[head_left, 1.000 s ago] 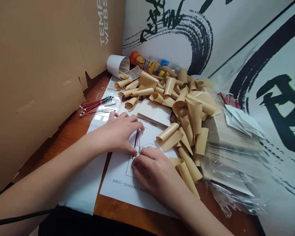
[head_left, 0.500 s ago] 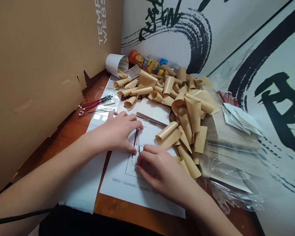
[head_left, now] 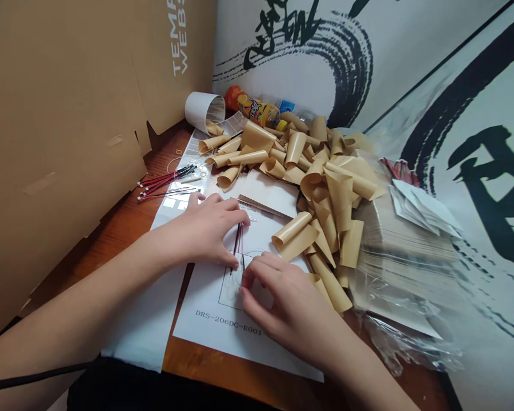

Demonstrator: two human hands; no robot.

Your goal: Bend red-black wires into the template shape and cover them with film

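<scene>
My left hand lies on a white printed sheet and pins a thin red and black wire pair between thumb and forefinger. My right hand rests just below the wires with its fingers curled together, pressing at the wires' lower end over a drawn outline. What the right fingertips hold is hidden. A second bundle of red and black wires lies to the upper left on a sheet of small white labels.
A heap of curled tan backing strips covers the table's middle and right. A stack of flat sheets in clear plastic stands at right. A white label roll and a bottle lie at the back. Cardboard walls the left side.
My right hand has slid slightly down and to the right along the sheet. The left hand and the wires have stayed in place.
</scene>
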